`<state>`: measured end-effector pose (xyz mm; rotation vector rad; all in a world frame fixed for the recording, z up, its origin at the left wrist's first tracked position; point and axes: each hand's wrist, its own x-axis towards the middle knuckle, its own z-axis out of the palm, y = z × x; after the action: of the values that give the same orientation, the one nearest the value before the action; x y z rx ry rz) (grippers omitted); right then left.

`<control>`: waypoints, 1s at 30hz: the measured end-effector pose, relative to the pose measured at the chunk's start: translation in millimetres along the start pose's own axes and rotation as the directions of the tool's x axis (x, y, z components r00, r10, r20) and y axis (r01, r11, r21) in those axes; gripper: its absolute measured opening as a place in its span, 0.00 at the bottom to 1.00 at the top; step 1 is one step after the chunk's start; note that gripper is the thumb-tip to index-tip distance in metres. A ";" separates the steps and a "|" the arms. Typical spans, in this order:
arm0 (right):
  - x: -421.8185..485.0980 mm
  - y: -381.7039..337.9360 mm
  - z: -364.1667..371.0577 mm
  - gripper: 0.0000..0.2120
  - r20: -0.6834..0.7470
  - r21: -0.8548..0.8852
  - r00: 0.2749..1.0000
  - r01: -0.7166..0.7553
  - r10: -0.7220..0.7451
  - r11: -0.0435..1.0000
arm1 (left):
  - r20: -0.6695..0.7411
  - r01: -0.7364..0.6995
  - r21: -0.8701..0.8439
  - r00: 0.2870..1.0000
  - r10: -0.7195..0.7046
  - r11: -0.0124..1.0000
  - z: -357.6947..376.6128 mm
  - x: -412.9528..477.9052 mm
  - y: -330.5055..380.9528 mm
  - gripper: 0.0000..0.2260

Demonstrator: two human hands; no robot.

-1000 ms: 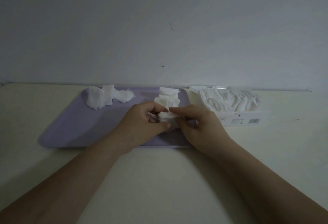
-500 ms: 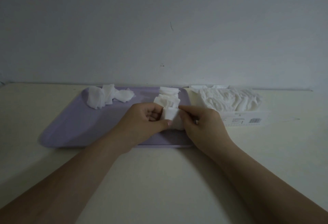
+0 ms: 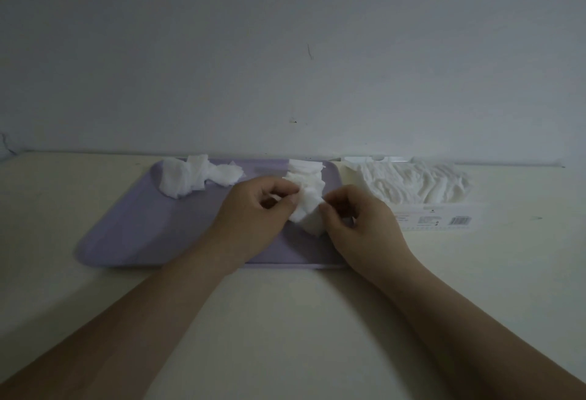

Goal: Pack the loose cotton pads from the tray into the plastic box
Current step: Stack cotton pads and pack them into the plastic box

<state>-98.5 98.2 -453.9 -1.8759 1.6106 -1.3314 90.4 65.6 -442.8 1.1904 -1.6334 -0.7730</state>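
Fingers (image 3: 276,184) curled: left hand (image 3: 253,212), right hand (image 3: 360,227) pinch cotton pads (image 3: 309,209) over tray (image 3: 149,228).

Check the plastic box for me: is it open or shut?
Open. The plastic box has no lid over it; cotton pads lie exposed, heaped along its top.
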 end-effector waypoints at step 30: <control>3.5 -0.2 10.1 0.10 -0.116 -0.168 0.989 0.077 -0.097 0.983 | 0.125 0.192 -0.428 0.980 -0.153 0.883 -18.7 7.5 -7.0 0.09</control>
<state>-90.5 92.0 -457.4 -2.0153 1.7654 -1.4157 109.7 56.9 -439.8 0.9900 -1.3318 -1.2505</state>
